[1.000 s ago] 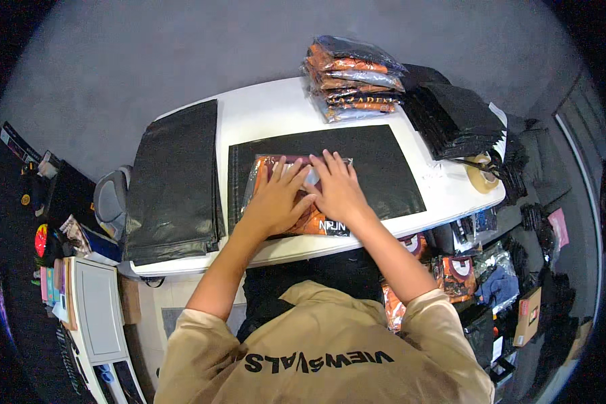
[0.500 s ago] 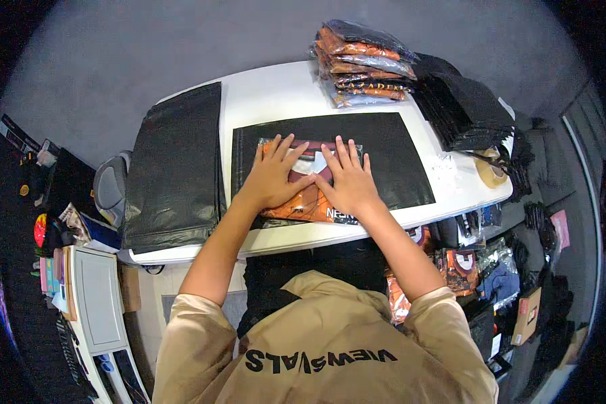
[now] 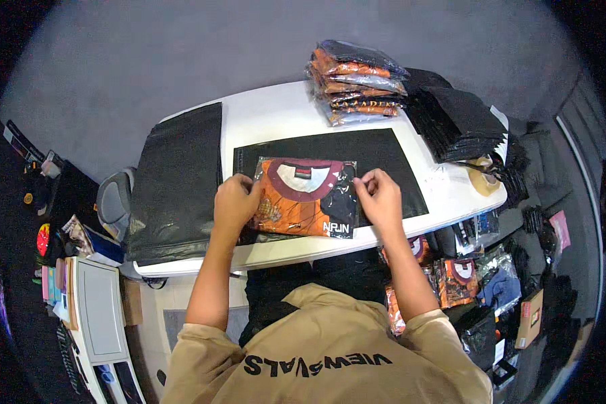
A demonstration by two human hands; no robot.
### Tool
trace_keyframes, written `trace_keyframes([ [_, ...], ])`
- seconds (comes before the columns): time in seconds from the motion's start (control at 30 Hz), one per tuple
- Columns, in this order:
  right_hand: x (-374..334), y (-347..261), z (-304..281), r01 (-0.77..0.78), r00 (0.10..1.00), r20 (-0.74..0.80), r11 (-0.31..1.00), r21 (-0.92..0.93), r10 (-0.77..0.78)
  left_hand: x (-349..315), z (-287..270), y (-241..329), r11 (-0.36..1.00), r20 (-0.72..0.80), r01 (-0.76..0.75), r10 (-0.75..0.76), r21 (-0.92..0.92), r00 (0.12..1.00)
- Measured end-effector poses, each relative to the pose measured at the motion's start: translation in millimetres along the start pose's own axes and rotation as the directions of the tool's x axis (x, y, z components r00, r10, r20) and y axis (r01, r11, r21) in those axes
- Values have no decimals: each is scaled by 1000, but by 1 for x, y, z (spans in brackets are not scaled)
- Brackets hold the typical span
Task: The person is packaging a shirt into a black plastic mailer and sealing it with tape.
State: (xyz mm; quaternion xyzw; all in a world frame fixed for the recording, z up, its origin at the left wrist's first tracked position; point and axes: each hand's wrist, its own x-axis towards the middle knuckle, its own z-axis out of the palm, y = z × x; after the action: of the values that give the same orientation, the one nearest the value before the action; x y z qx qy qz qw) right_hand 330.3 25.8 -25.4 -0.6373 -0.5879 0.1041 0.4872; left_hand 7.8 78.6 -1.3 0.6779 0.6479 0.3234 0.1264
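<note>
A folded orange and black jersey (image 3: 293, 205) with a maroon collar lies in a clear plastic sleeve, collar away from me. Beneath it a black plastic mailer bag (image 3: 387, 165) is spread on the white table (image 3: 266, 108). My left hand (image 3: 236, 207) pinches the left edge of the sleeve, fingers curled in. At the opposite edge my right hand (image 3: 380, 200) is closed too, thumb and fingertips on the sleeve's upper right side.
Large black plastic bags (image 3: 175, 188) lie on the table's left end. Bagged garments (image 3: 360, 84) are piled at the back, beside a stack of black mailers (image 3: 454, 121) and a tape roll (image 3: 483, 180). More bagged jerseys (image 3: 456, 283) sit below the table's right edge.
Both hands were spread flat on the jersey's sleeve; now they have moved apart to its two side edges and closed there. The collar and front are uncovered.
</note>
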Motion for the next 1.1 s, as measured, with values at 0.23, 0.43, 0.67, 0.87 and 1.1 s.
trace_keyframes([
  [0.23,5,-8,3,67,961,275,933,-355,35,9,0,-9,969,252,121,-175,215,952],
  [0.43,8,-10,0,99,943,327,885,-456,63,7,2,-19,997,215,-57,44,56,976],
  [0.67,13,-3,12,218,939,313,951,-220,-143,-9,-1,-28,970,-36,-86,80,-226,996],
  [0.87,19,-47,20,144,919,360,987,65,-158,-34,-46,-33,893,-129,-21,-42,-449,991],
  [1.1,41,-111,113,264,825,430,923,278,-366,-53,-122,-100,952,-334,-24,-83,-305,939],
])
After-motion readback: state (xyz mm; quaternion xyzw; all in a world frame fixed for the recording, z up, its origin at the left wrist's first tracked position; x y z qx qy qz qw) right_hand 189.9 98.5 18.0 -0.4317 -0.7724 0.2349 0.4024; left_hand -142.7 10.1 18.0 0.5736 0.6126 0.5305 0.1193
